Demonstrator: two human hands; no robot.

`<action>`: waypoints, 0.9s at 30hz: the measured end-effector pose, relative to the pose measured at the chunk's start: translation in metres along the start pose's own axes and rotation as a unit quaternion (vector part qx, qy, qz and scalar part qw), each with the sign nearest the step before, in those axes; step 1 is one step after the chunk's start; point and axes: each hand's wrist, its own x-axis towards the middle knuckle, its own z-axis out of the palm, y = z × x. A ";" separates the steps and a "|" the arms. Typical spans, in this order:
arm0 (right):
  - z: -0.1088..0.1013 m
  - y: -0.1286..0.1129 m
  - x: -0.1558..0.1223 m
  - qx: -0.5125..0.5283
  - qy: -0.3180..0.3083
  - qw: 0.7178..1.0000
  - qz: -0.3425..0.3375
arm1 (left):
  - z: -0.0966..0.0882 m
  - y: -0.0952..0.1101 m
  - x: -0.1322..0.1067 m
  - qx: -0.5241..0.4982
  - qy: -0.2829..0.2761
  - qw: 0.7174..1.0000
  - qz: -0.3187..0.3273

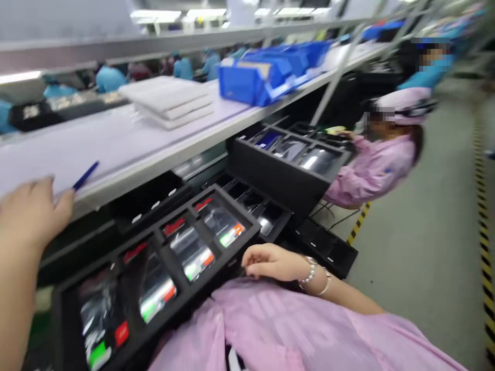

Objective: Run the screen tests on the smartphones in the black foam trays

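Observation:
A black tray with several compartments lies across my lap, and each compartment holds a glossy bagged part with red, green and orange labels. My right hand, with a bead bracelet on the wrist, lies at the tray's near right edge. Its fingers are curled onto the rim. At the far left, my left hand is raised to the pale shelf. Its fingers are closed on a blue pen whose tip points up and right over the shelf surface.
More black trays with shiny parts are stacked under the shelf to the right. On the shelf sit a stack of white trays and blue bins. A co-worker in a pink coat sits at the right beside floor with striped tape.

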 end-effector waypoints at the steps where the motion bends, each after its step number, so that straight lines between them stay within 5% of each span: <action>1: 0.002 0.001 -0.010 -0.002 0.016 1.000 0.004 | -0.020 0.017 -0.016 0.054 -0.082 0.995 0.009; 4: 0.004 -0.004 -0.032 -0.043 0.118 0.991 -0.049 | -0.073 0.067 -0.074 0.079 -0.162 0.982 0.062; 7: 0.005 -0.010 -0.037 -0.097 0.229 0.956 -0.153 | -0.094 0.106 -0.155 -0.011 -0.120 0.975 0.187; 10: 0.011 -0.013 -0.026 -0.175 0.250 0.925 -0.228 | -0.083 0.126 -0.246 -0.040 -0.090 0.993 0.065; 13: 0.020 -0.017 -0.004 -0.301 0.156 0.895 -0.290 | -0.063 0.134 -0.306 -0.033 -0.104 0.992 -0.061; 19: 0.050 -0.018 0.040 -0.453 -0.014 0.812 -0.367 | -0.056 0.142 -0.319 0.029 -0.206 0.976 -0.063; 24: 0.067 -0.007 0.050 -0.540 -0.075 0.770 -0.332 | -0.085 0.126 -0.333 0.046 -0.135 0.975 -0.170; 27: 0.055 -0.013 0.044 -0.520 -0.058 0.782 -0.337 | -0.099 0.109 -0.351 0.067 -0.134 0.962 -0.227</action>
